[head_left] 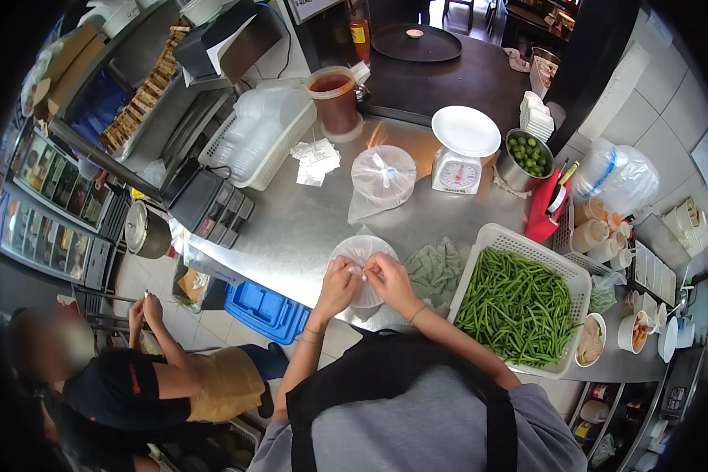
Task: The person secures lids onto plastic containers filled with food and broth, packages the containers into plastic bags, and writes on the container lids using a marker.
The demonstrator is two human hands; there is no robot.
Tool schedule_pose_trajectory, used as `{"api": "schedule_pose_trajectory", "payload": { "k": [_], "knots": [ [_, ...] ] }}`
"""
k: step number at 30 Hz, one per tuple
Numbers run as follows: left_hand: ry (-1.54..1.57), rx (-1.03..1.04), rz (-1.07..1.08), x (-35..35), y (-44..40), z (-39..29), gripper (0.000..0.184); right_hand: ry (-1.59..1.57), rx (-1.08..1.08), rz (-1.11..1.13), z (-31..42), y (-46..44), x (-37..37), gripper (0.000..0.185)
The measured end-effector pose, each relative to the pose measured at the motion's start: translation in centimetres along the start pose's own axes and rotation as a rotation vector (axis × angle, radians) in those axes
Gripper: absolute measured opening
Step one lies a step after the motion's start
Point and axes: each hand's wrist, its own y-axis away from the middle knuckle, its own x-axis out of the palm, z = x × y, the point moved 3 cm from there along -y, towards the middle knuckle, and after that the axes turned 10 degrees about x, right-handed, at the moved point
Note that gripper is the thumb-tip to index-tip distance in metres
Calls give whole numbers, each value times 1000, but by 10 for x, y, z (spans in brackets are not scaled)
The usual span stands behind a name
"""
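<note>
At the counter's near edge stands a round container wrapped in a clear plastic bag (365, 248). My left hand (340, 285) is closed on the gathered top of the bag, fingers pinched together. Close beside it, my right hand (391, 282) pinches the same bunched plastic; the exact knot or fold between the fingertips is too small to make out. A second bagged container (384, 178), tied at its top, sits farther back. To the right of my hands lies a crumpled green cloth (436, 271).
A white crate of green beans (519, 303) occupies the right side. Behind are a kitchen scale (457, 169), a pot of green limes (529, 154), paper slips (315, 161) and a tub of reddish-brown liquid (332, 106). At left, a co-worker (153, 377) stands near a blue lid (266, 311).
</note>
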Motion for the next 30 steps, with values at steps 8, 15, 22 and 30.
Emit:
{"api": "schedule_pose_trajectory", "payload": {
  "k": [8,15,22,30],
  "knots": [
    [105,-28,77,-5,0,5,17,382,-128,14,22,5,-2,12],
    [64,-99,-125,-12,-4,-2,9,758,-136,107,21,11,9,12],
    [-521,161,-227,-5,-13,-12,10,844,-334,197,13,29,12,14],
    [-668,55,63,-26,-37,-40,22,544,116,302,40,21,-26,18]
  ]
}}
